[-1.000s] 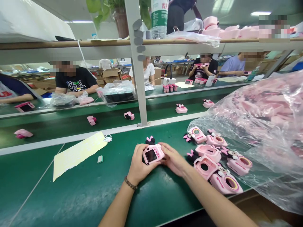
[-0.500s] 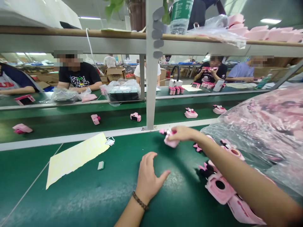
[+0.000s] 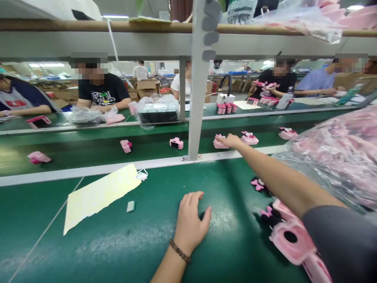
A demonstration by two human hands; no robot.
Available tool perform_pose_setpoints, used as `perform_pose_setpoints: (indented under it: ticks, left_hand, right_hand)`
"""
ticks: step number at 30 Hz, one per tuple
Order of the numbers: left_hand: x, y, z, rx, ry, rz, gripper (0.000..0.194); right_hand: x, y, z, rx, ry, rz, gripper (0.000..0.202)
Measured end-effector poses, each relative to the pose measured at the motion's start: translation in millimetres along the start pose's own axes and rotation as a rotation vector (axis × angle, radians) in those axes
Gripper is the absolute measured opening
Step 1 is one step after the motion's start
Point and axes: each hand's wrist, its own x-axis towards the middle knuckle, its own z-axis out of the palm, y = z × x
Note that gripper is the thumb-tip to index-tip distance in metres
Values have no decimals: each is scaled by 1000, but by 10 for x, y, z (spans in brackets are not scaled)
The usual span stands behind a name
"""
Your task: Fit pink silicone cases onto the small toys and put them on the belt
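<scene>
My right hand [image 3: 232, 140] is stretched out to centre frame, fingers closed over a pink toy camera [image 3: 220, 143] resting on the conveyor belt [image 3: 88, 151] just past the bench [image 3: 118, 243] edge. My left hand [image 3: 191, 220] lies open and flat, empty, on the bench at lower centre, seemingly bracing that reach.

green bench [image 3: 118, 251], yellow sheet [image 3: 101, 193], pink cameras [image 3: 291, 243]
</scene>
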Motion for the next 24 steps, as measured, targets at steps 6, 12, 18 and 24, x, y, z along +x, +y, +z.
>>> perform_pose_setpoints:
  ticks: [6, 12, 18, 24]
  left_hand:
    - [17, -30, 13, -4, -14, 49, 30]
    - [6, 13, 75, -20, -66, 87, 29]
    - [-63, 111, 18, -82, -173, 129, 38]
    - [-93, 160, -38, -157, -287, 94, 82]
  right_hand:
    - [-1378, 991, -606, -221, -519, -440, 80]
    - [-2642, 1758, -201, -401, -297, -635, 103]
    - [-2581, 1460, -88, -285, -180, -676, 71]
    - [-2479, 738, 264, 173, -231, -692, 77]
